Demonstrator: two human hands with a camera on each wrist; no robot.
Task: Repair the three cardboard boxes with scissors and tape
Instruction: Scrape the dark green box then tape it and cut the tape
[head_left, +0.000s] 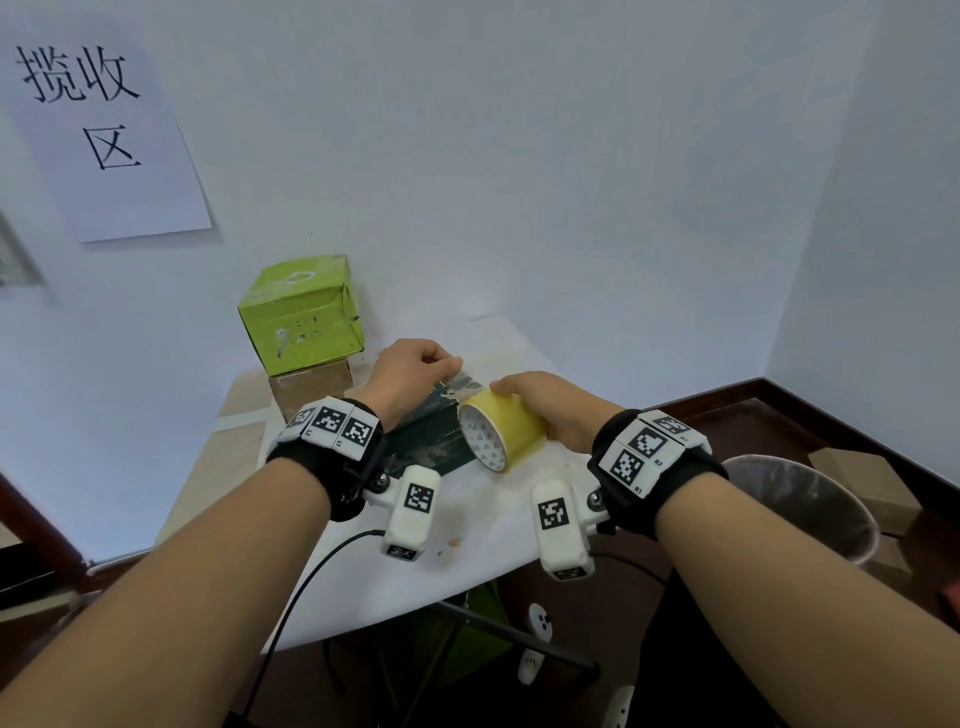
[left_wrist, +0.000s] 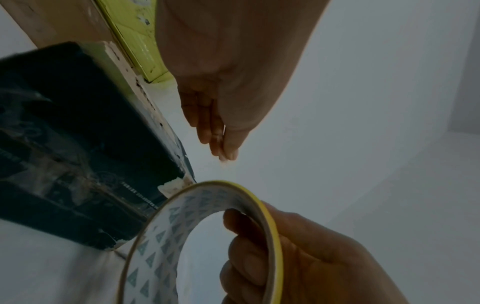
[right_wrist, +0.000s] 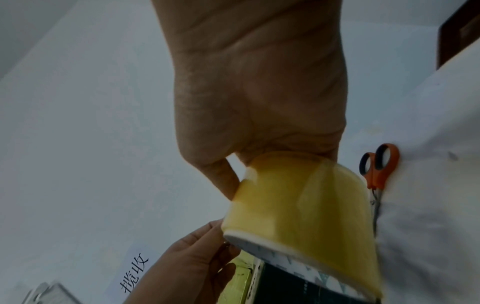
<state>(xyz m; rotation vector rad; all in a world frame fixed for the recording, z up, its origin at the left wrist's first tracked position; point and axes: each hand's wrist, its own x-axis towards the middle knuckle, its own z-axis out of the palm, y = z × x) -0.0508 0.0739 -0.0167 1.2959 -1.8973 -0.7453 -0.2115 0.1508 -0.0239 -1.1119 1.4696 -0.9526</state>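
1. We see the dark box (head_left: 431, 441) lying flat on the white-covered bench (head_left: 395, 571), between our two hands, its top worn and scuffed with pale torn edges.
2. The yellow tape roll (head_left: 498, 431) stands on edge at the right end of the dark box, its white core with grey triangles turned toward us.
3. Our right hand (head_left: 550, 410) grips the tape roll: the fingers (left_wrist: 244, 242) curl through the core and the palm wraps over the outer rim.
4. Our left hand (head_left: 410, 374) sits over the far left part of the dark box, fingers (left_wrist: 221, 142) pinched together at the tips (on a strip of tape, it seems, though the strip itself is too faint for us to be sure).
5. Behind the left hand, the green box (head_left: 301, 312) sits stacked on a brown cardboard box (head_left: 311, 387), both near the wall at the back of the bench.
6. The orange-handled scissors (right_wrist: 376, 170) lie on the bench just beside the tape roll, in the right wrist view.
7. A paper sign (head_left: 104, 130) with black characters hangs on the wall at the left.
8. A waste bin (head_left: 810, 504) lined with a bag stands on the floor to the right of the bench.
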